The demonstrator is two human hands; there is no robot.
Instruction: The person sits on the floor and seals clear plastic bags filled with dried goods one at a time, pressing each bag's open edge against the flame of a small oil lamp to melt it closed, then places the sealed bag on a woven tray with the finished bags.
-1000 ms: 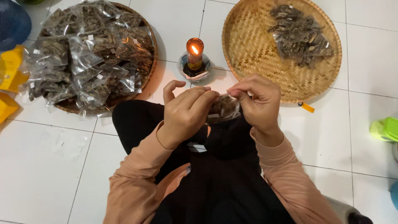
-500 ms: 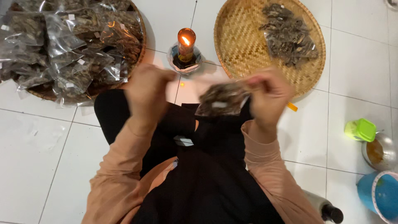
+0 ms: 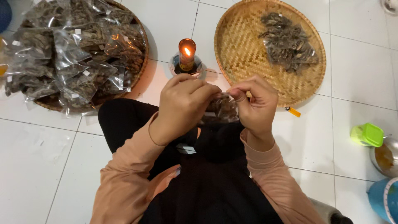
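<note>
Both hands meet above the person's lap, pinching one small clear plastic packet of dark dried pieces [image 3: 222, 108] between them. The left hand [image 3: 184, 103] is curled nearly shut, its fingertips pressed on the packet's left top edge; the right hand [image 3: 255, 103] is likewise closed, thumb and forefinger nipping the right top edge. The packet hangs between the two hands, over the black cloth on the lap, touching both sets of fingers.

Just beyond the hands, a short lit candle in a dark glass holder [image 3: 187, 56] stands on the white tiled floor [image 3: 174, 20]. Beyond the right hand lies a round woven bamboo tray [image 3: 240, 49] holding a loose heap of dark dried pieces [image 3: 288, 43]. Beyond and outward of the left hand, a second round woven tray [image 3: 143, 54] is heaped with filled clear packets [image 3: 70, 54]. A small orange lighter [image 3: 292, 111] lies on the floor just past the right hand, and a lime green lidded plastic box [image 3: 367, 135] sits well apart on that side.

To handle the packet well here, it seems wise to keep the open edge flat and taut between the two pinches, fingers near the corners, so the film lines up evenly, and to keep fingertips and sleeves clear of the flame.
</note>
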